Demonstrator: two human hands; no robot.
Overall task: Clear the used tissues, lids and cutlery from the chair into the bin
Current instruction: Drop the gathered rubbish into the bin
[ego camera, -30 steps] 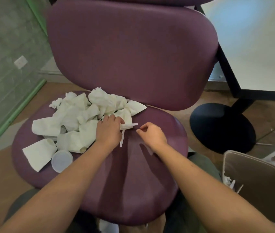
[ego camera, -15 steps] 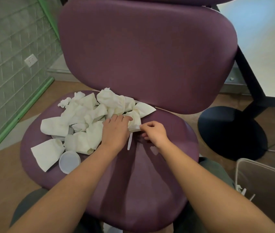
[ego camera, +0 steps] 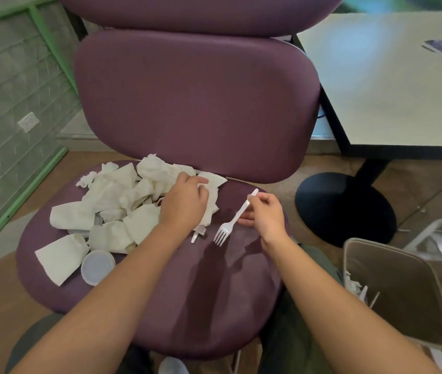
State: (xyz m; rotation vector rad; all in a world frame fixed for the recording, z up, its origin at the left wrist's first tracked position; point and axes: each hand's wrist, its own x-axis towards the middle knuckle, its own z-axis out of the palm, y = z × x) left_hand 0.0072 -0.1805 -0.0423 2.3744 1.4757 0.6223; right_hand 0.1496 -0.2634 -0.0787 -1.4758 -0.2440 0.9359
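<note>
Tissues (ego camera: pixel 111 209): crumpled white heap on the chair (ego camera: pixel 160 300) seat's left, lid (ego camera: pixel 97 266) beside it.
Left hand (ego camera: pixel 183 203): palm down, fingers curled into a tissue.
Fork (ego camera: pixel 232 222): white plastic, tines down.
Right hand (ego camera: pixel 267 215): pinching fork's handle.
Bin (ego camera: pixel 403 290): far right.

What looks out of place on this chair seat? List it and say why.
Crumpled used tissues and a clear plastic lid litter the purple seat, rubbish on a sitting surface. The right hand pinches a white fork.
</note>
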